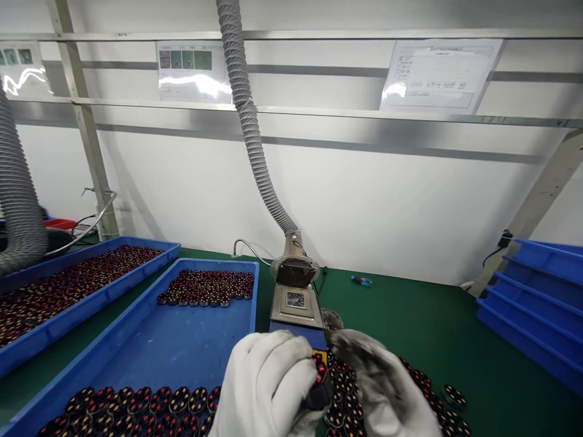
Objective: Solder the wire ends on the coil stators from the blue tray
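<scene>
My left hand (273, 382), in a white glove, is wrapped round a round black part (320, 385) with red pieces on top. Close by on the right, my right hand (382, 379), in a soiled glove, is blurred, and whatever its fingertips hold cannot be made out. Several similar round parts (344, 394) lie on the green table between and beside the hands. Just beyond the hands stands a metal device (296, 303) with a square top plate and a blue body, under the mouth of a grey hose.
Left of the hands is a blue tray (182, 352) with rows of round parts; a fuller blue tray (82, 309) lies farther left. Stacked blue trays (537, 303) stand at right. A small blue-handled tool (361, 281) lies at the back. A grey hose (255, 145) hangs centrally.
</scene>
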A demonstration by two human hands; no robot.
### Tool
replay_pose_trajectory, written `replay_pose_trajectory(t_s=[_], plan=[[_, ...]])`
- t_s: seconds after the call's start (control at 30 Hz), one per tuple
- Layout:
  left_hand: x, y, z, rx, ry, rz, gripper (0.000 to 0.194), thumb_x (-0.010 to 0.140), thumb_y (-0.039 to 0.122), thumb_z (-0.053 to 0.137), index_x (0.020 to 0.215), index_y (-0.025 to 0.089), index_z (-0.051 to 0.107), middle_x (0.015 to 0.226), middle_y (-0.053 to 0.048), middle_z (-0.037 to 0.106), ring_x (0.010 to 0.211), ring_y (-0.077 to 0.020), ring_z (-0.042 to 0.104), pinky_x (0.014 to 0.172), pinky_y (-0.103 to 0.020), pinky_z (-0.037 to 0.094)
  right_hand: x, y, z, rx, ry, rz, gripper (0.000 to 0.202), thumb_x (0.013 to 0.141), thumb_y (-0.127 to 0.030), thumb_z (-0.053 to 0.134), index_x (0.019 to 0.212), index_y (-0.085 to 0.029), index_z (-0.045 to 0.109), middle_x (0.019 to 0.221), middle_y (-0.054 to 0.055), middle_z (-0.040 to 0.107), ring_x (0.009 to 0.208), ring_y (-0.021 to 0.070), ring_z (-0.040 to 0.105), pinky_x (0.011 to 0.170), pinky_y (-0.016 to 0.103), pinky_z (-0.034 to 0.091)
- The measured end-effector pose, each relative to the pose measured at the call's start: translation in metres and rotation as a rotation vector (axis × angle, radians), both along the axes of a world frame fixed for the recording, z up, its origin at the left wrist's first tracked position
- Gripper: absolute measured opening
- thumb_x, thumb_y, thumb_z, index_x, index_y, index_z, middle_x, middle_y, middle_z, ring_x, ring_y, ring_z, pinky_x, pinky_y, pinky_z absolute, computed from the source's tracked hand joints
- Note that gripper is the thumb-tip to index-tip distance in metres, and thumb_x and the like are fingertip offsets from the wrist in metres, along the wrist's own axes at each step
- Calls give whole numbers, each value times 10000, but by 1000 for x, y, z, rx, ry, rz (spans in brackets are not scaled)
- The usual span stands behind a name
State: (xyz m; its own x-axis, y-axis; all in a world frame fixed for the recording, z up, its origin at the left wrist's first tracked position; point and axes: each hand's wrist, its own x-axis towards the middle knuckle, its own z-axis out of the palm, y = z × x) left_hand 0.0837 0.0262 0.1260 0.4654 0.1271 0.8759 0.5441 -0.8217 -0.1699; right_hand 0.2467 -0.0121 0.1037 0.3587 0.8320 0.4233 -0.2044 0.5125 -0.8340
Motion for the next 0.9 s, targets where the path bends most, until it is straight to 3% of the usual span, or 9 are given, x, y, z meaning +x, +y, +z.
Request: replay_pose_trajectory(t_s=[0.1,0.2,0.3,0.4,0.5,0.6,0.67,0.77,0.9], plan=[[2,3,-1,21,-15,21,269,955,349,370,946,147,548,913,-81,698,868,-203,634,701,-323,495,-17,8,-2,-122,96,297,395,651,-443,750,979,-237,669,990,80,684,915,245,629,840,386,506],[6,5,-6,-35,-58,-16,304,961,369,335,1005,151,542,966,-109,685,896,-215,636,717,-335,513,-25,10,-3,-151,122,383,277,833,-364,594,1045,-187,606,1061,76,631,916,201,613,802,396,512],[11,5,-7,-130,-159,-98,294,956,378,350,1026,161,536,987,-124,677,874,-200,651,690,-311,544,-20,9,-4,-154,151,400,268,882,-326,527,1109,-185,555,1121,70,582,937,190,594,775,380,514],[13,3,-1,-206,-264,-187,228,930,368,442,998,184,559,946,-88,693,821,-165,667,668,-247,555,-14,12,-8,-158,173,392,259,873,-326,542,1077,-169,569,1072,68,605,905,185,607,764,381,521],[11,3,3,-304,-273,-297,193,897,366,521,999,214,581,967,-56,697,851,-153,665,716,-213,542,-15,19,-13,-163,203,375,271,751,-321,688,983,-198,621,942,64,667,866,224,642,765,413,538],[10,6,0,-403,-338,-399,187,906,361,503,922,214,618,892,-40,704,835,-162,661,787,-248,524,-18,25,-18,-178,224,369,304,618,-272,787,895,-251,664,867,62,699,857,268,659,769,410,549],[10,8,-4,-465,-440,-452,286,914,404,461,804,199,627,752,-32,691,752,-172,658,805,-299,518,-19,25,-20,-191,229,382,310,591,-276,799,876,-250,680,879,63,706,842,269,665,752,395,556],[8,8,-4,-573,-618,-482,346,890,448,469,732,191,639,699,-43,676,744,-194,659,722,-297,547,-19,21,-19,-212,241,416,323,605,-346,790,894,-238,692,874,71,713,793,261,675,692,384,564],[4,2,3,-736,-659,-381,226,816,386,590,817,184,691,884,-77,712,829,-202,682,717,-232,566,-18,16,-13,-228,262,489,289,674,-331,754,942,-254,679,897,48,718,792,226,679,678,354,557]])
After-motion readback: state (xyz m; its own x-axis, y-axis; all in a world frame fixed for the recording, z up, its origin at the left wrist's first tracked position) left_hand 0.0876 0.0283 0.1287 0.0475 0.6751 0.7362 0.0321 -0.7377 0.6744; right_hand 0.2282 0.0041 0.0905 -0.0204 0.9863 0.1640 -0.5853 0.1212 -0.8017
